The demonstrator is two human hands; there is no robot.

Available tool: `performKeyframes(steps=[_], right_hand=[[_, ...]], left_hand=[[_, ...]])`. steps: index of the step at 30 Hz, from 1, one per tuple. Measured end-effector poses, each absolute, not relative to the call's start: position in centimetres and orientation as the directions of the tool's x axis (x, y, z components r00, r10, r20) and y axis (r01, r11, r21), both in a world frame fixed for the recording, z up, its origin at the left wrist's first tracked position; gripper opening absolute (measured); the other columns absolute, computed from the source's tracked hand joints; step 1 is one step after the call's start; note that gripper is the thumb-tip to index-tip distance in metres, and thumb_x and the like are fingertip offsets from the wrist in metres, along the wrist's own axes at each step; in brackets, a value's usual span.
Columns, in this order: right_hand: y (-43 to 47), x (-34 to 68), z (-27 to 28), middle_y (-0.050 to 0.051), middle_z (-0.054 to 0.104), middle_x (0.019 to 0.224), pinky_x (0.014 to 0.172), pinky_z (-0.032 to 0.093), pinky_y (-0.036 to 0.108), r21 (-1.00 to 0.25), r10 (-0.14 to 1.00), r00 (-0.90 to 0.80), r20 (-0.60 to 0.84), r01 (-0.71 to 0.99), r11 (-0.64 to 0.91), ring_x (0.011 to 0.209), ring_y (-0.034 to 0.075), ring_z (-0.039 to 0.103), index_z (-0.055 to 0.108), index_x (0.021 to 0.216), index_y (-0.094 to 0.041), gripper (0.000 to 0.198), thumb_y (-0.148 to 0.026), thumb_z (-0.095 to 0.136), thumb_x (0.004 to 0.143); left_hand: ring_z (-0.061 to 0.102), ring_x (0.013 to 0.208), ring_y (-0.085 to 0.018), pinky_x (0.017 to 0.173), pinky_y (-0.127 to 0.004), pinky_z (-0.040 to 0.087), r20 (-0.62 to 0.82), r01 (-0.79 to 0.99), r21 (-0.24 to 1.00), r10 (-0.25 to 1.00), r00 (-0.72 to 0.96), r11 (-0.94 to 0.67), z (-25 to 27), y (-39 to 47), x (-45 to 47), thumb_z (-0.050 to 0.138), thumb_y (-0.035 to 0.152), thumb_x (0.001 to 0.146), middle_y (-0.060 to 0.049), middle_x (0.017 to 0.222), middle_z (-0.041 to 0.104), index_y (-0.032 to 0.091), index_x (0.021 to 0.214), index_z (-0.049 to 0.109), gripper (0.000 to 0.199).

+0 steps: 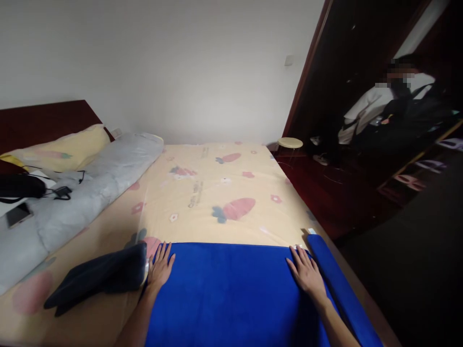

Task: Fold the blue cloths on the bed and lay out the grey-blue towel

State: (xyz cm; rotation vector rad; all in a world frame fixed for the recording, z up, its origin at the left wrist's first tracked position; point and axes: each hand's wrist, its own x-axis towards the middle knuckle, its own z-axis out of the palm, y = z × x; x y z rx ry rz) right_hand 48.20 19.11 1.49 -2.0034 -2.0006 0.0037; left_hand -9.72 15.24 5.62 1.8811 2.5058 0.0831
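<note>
Left hand (159,268) and right hand (306,273), fingers spread flat, press the far corners of a blue blanket (231,294) on the bed (202,193); soft, limp cloth, probably best gripped at corners.

The fleece cloth (231,294) at six o'clock is solid royal blue. The bedsheet (217,193) is pale yellow, printed with pink carrots and small flowers. At nine o'clock, the rolled quilt (90,188) is grey; the folded garment (97,279) is black.
</note>
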Motion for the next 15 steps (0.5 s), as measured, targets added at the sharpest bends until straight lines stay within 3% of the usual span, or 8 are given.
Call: performKeyframes(steps=[3, 7, 9, 12, 15], right_hand=[[19.2, 49.1, 1.7, 0.012, 0.031, 0.156, 0.113, 0.029, 0.05, -0.21, 0.979, 0.027, 0.204, 0.977, 0.017, 0.144, 0.028, 0.028, 0.033, 0.147, -0.019, 0.073, -0.063, 0.018, 0.09], [18.3, 45.2, 3.1, 0.019, 0.033, 0.154, 0.115, 0.025, 0.054, -0.218, 0.937, 0.108, 0.331, 0.975, -0.035, 0.144, 0.031, 0.027, 0.041, 0.142, -0.009, 0.072, -0.055, 0.016, 0.092], [16.6, 41.4, 3.6, 0.018, 0.034, 0.153, 0.114, 0.027, 0.054, -0.246, 0.928, 0.076, 0.364, 0.969, 0.017, 0.143, 0.03, 0.029, 0.042, 0.141, -0.01, 0.064, -0.047, 0.021, 0.094], [12.1, 34.6, 2.6, 0.009, 0.039, 0.151, 0.111, 0.037, 0.05, -0.287, 0.924, -0.146, 0.354, 0.923, 0.256, 0.14, 0.026, 0.037, 0.036, 0.146, -0.024, 0.053, -0.036, 0.03, 0.094], [6.6, 29.1, -1.0, 0.004, 0.039, 0.15, 0.101, 0.048, 0.045, -0.289, 0.876, -0.293, 0.382, 0.863, 0.415, 0.133, 0.026, 0.046, 0.015, 0.151, -0.032, 0.065, -0.033, 0.038, 0.091]], left_hand=[[0.022, 0.147, -0.023, 0.117, -0.055, 0.018, 0.02, 0.95, 0.019, 0.949, -0.313, 0.313, 6.1, 15.4, -9.7, 0.028, 0.043, 0.096, -0.006, 0.159, 0.026, 0.027, 0.149, 0.028, 0.055], [0.021, 0.147, -0.026, 0.115, -0.062, 0.012, 0.147, 0.922, -0.009, 0.912, -0.383, 0.388, 6.7, 15.7, -4.5, 0.023, 0.034, 0.098, -0.012, 0.158, 0.027, 0.021, 0.148, 0.032, 0.053], [0.019, 0.148, -0.023, 0.117, -0.057, 0.015, 0.174, 0.981, 0.044, 0.965, -0.196, 0.191, 6.9, 15.7, -0.3, 0.02, 0.032, 0.098, -0.01, 0.159, 0.025, 0.021, 0.15, 0.026, 0.053], [0.02, 0.147, -0.017, 0.118, -0.046, 0.022, 0.137, 0.948, 0.168, 0.959, 0.249, -0.27, 6.6, 15.4, 6.6, 0.02, 0.035, 0.099, -0.003, 0.159, 0.025, 0.028, 0.152, 0.012, 0.054], [0.021, 0.147, -0.018, 0.118, -0.046, 0.025, 0.119, 0.871, 0.236, 0.902, 0.415, -0.431, 5.9, 15.4, 11.5, 0.022, 0.044, 0.099, -0.001, 0.16, 0.023, 0.031, 0.152, 0.006, 0.057]])
